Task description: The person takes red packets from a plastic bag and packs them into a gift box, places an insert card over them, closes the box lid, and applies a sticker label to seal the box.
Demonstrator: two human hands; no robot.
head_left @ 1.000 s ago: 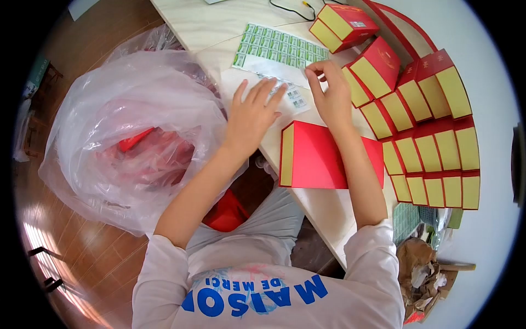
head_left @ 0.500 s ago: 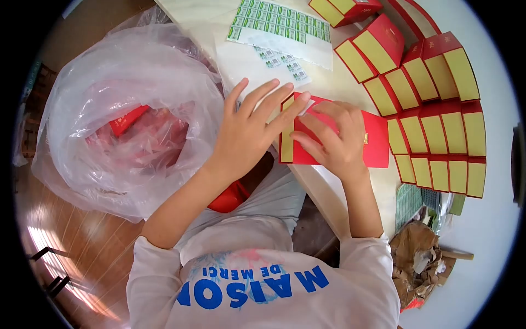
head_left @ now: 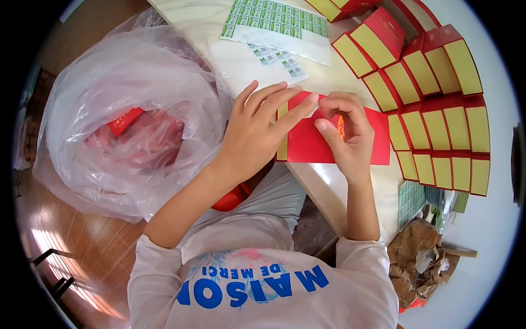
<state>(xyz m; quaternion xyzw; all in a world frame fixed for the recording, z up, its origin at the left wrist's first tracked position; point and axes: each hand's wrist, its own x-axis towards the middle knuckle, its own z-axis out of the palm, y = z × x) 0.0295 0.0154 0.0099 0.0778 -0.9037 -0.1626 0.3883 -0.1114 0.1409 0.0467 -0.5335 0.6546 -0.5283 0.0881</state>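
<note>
A red box (head_left: pixel 309 143) with a yellow side lies on the table in front of me. My left hand (head_left: pixel 255 123) is spread over its left end, index fingertip on a small white label (head_left: pixel 311 111) near the top edge. My right hand (head_left: pixel 349 123) hovers just right of the label, its fingers curled in towards the thumb. Whatever may be between those fingertips is too small to make out. Part of a gold-orange print shows behind the right hand. Above the box lie a sheet of green stickers (head_left: pixel 276 24) and a paler, partly used sticker sheet (head_left: pixel 257 63).
Rows of red and yellow boxes (head_left: pixel 430 129) stand along the right side of the table. At left, a large clear plastic bag (head_left: pixel 76 148) holds red items. Crumpled brown paper (head_left: pixel 413 257) is piled at the lower right, beside more green sheets (head_left: pixel 411 200).
My right hand has lifted slightly off the box and its fingers have curled together, uncovering the gold-orange print. My left hand stays at the box's left end with little movement.
</note>
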